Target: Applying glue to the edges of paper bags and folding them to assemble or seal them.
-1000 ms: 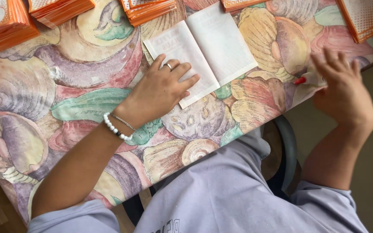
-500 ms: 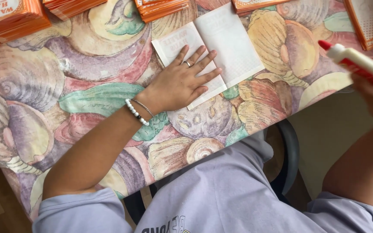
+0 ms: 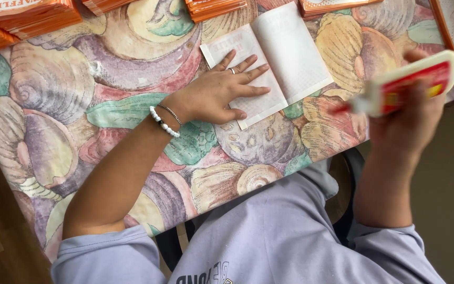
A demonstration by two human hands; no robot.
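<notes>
Head view: the left hand (image 3: 214,94) lies flat on the near panel of an unfolded white paper sheet (image 3: 290,52), fingers (image 3: 248,73) spread and pressing down, gripping nothing. A ring sits on one finger and a white bead bracelet (image 3: 163,122) circles the wrist. The sheet rests on the bench (image 3: 59,89), which is covered in a cloth printed with large shells in purple, green and tan; the sheet lies towards the far side, just below a row of orange flat packs (image 3: 27,16) stacked along the far edge.

The change is on the right. A second ago the right hand (image 3: 405,126) was down at the bench's right edge, over a small red-tipped thing. Half a second ago it had lifted a white tube with a red tip clear of the bench. Now the fingers are wrapped around that glue tube (image 3: 400,89), which is held level above the bench's right edge, its red tip pointing towards the sheet; motion blur hides the finer detail. The left hand has slid a little further onto the sheet and flattened.

Judged from this, the pick-up of the tube is finished and the sheet is pinned in place, so the tube looks to be on its way to the paper.
</notes>
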